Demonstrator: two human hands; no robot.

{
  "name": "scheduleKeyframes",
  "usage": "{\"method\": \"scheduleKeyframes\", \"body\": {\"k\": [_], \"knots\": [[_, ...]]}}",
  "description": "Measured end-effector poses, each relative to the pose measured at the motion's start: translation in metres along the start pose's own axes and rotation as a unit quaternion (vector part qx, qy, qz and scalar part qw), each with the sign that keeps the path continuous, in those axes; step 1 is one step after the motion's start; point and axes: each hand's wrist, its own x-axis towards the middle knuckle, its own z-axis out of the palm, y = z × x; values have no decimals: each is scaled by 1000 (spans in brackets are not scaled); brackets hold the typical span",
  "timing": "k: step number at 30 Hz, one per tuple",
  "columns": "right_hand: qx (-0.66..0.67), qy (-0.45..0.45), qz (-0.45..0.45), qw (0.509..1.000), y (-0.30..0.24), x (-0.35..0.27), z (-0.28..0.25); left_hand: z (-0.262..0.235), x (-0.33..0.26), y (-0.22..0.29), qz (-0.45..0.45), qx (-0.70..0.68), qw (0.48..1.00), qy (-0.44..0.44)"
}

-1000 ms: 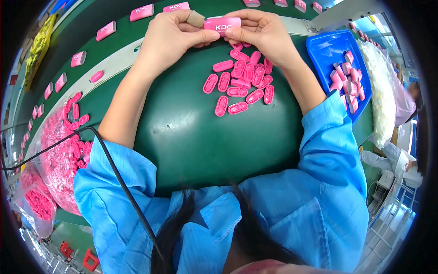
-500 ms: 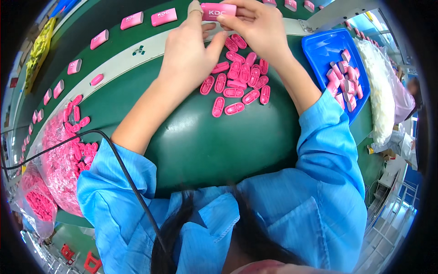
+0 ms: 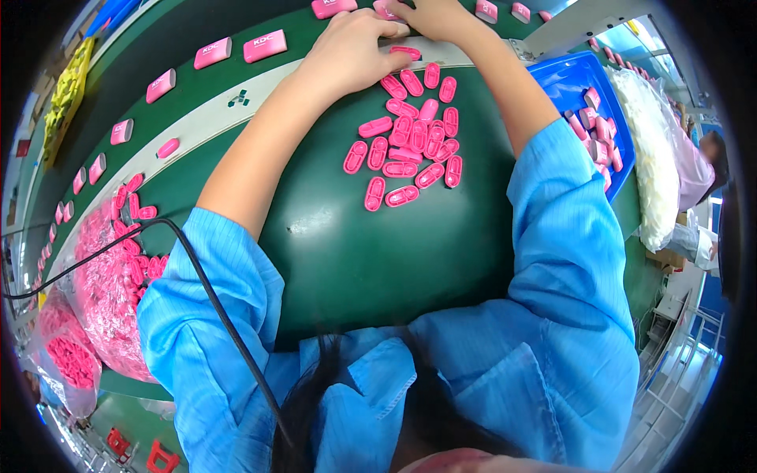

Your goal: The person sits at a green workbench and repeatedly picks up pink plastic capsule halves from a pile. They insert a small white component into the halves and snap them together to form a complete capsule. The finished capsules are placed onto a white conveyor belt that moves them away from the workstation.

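My left hand (image 3: 351, 51) lies at the far edge of the green mat (image 3: 378, 252), fingers curled down onto a pink oval part (image 3: 406, 52). My right hand (image 3: 434, 12) reaches over the conveyor belt (image 3: 236, 16) at the top edge of the picture. It grips a pink rectangular case (image 3: 386, 9), which is partly cut off by the frame. A loose heap of pink oval parts (image 3: 410, 150) lies on the mat just below both hands.
More pink cases (image 3: 264, 46) ride the belt to the left. A blue tray (image 3: 564, 83) of pink parts stands at right beside a bag of white pieces (image 3: 650, 158). A clear bag of pink parts (image 3: 102, 292) sits at left. A black cable (image 3: 213, 292) crosses my left sleeve. Another person (image 3: 698, 165) works at far right.
Both hands carried the pink case away from the mat up to the belt. My left hand has let go of the case and dropped onto an oval part at the heap's top.
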Motion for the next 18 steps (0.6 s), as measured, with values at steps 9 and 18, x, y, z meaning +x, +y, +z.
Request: {"method": "scheduleKeyframes", "body": {"k": [9,18], "knots": [[439,-26,234,867,-26,-40,-39,-8,-23,15,-27,60,997,47],[634,-85,262,722,-70,-62,-42,-19,-45,2,-279,-529,795,104]]}}
